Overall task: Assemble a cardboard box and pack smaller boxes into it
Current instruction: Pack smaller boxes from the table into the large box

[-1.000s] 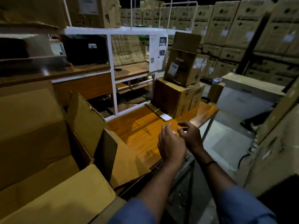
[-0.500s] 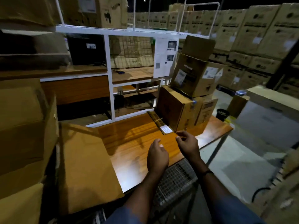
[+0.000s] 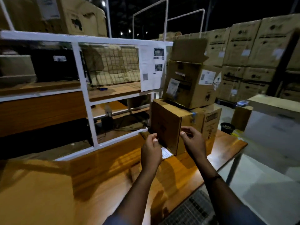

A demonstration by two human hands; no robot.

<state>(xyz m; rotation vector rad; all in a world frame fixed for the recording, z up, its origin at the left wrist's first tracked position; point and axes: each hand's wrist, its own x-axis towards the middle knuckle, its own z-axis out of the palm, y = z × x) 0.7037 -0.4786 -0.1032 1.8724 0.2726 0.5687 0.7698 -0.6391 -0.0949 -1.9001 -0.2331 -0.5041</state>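
While the brown cardboard box [image 3: 165,125] stood on the wooden counter [image 3: 100,172] under a labelled carton [image 3: 190,83], my left hand [image 3: 151,150] and right hand [image 3: 193,142] hovered empty, loosely curled, beside its near corner; I judged it stiff, top-loaded, needing a two-sided grip.

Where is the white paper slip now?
Head view, centre: the white slip lies on the table at the foot of the lower box, between left hand and right hand.

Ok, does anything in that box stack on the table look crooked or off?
Yes. The upper box sits skewed and tilted across the lower boxes, not squared with them, and its top flap stands open.
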